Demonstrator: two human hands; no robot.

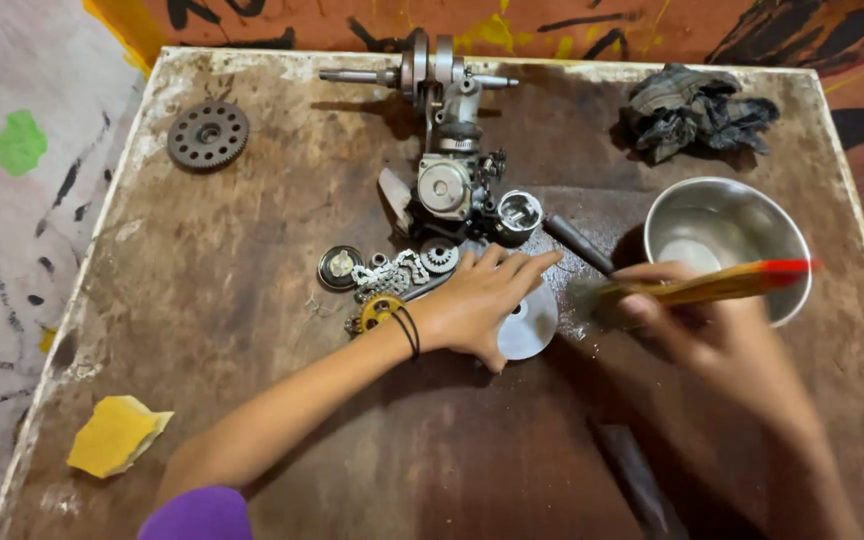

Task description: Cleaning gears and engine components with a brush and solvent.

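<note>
Left hand point(477, 300) lay flat, fingers spread, pressing a round metal disc point(532, 325) to the worn table point(252, 330); nothing was gripped. Right hand point(697, 325), blurred, was closed around a brush point(722, 285) with a red-tipped handle, bristles just right of the disc. Beyond the left fingertips lay a chain point(387, 272), small gears and a piston point(519, 212); the steel bowl point(727, 235) stood behind the right hand. A hard stroke would probably slide the disc into the loose parts.
</note>
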